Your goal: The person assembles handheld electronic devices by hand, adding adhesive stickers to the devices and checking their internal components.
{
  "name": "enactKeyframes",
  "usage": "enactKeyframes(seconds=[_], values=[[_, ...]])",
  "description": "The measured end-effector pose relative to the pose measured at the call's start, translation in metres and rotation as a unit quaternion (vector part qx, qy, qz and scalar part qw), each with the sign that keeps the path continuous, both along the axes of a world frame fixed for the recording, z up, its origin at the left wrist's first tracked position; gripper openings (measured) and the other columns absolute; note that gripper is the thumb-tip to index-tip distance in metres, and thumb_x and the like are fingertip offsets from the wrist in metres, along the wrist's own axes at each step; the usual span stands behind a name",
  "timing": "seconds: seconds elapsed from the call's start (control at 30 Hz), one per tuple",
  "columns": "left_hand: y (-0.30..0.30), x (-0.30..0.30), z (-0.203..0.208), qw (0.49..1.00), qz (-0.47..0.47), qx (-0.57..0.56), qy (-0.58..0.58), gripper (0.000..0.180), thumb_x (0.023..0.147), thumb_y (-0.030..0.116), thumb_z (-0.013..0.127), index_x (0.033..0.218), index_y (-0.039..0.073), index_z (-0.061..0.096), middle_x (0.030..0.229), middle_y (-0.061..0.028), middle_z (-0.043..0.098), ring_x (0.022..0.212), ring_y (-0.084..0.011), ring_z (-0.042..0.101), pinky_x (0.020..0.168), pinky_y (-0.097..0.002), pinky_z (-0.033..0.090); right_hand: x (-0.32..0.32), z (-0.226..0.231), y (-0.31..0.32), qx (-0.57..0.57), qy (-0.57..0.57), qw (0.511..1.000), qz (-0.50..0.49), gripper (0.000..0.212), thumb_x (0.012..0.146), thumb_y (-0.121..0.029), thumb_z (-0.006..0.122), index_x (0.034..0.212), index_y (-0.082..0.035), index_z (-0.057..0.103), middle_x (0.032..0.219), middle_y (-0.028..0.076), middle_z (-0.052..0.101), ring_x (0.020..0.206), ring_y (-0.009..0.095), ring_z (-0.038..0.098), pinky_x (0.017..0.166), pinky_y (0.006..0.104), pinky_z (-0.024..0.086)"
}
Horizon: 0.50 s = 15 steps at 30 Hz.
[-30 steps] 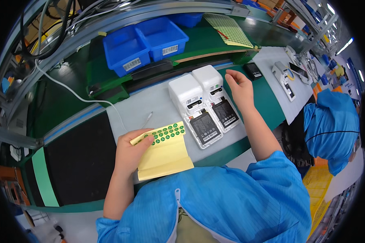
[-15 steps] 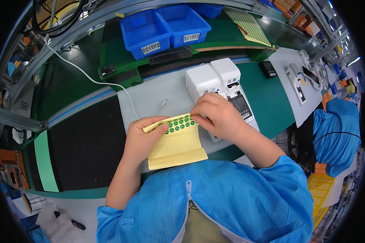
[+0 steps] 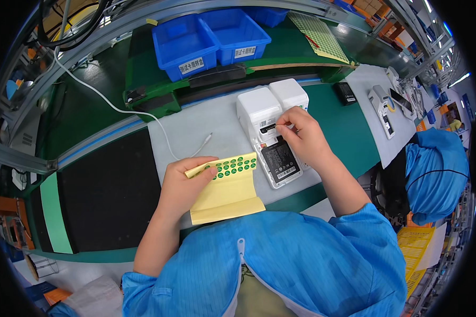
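Sticker sheet (image 3: 227, 191) between hands (image 3: 184, 185) (image 3: 307, 140), in left

The sticker sheet (image 3: 225, 194) is pale yellow, patterned with rows of round green stickers (image 3: 233, 171). Two devices (image 3: 259, 104) are white; the visible battery (image 3: 280, 158) is black with white print. The worktop (image 3: 349, 142) is green, the mat (image 3: 190, 119) light grey, the bins (image 3: 182, 42) bright blue, the jacket (image 3: 312, 253) blue, finely striped.
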<state>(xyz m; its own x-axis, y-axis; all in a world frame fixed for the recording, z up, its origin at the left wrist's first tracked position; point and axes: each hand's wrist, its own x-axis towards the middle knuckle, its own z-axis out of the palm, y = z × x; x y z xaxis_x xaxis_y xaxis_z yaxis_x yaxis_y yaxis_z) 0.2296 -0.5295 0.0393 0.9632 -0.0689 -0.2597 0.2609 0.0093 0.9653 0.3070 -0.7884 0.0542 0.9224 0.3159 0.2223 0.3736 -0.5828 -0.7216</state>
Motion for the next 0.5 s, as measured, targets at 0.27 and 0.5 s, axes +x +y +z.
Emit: enactKeyframes(seconds=[0.27,0.5], values=[[0.001,0.001,0.0,1.0,0.004,-0.005,0.0,0.022,0.08,0.008,0.065,0.099,-0.002,0.066,0.084,-0.0088,0.067,0.073,-0.011,0.061,0.065,-0.0225,0.049,0.012,-0.013,0.002,-0.057,-0.113,0.992,0.014,0.005,0.078,-0.001,0.06,0.082,0.0,0.058,0.085,0.012,0.055,0.083,0.029,0.054,0.075,0.035,0.044],[0.001,0.002,0.0,1.0,-0.004,-0.004,0.004,0.022,0.08,0.006,0.065,0.1,-0.003,0.065,0.085,-0.0099,0.066,0.074,-0.0121,0.062,0.066,-0.0235,0.05,0.013,-0.015,0.005,-0.103,-0.157,0.982,0.008,0.008,0.077,-0.005,0.063,0.084,-0.001,0.06,0.086,0.012,0.056,0.089,0.031,0.053,0.08,0.0361,0.044]])
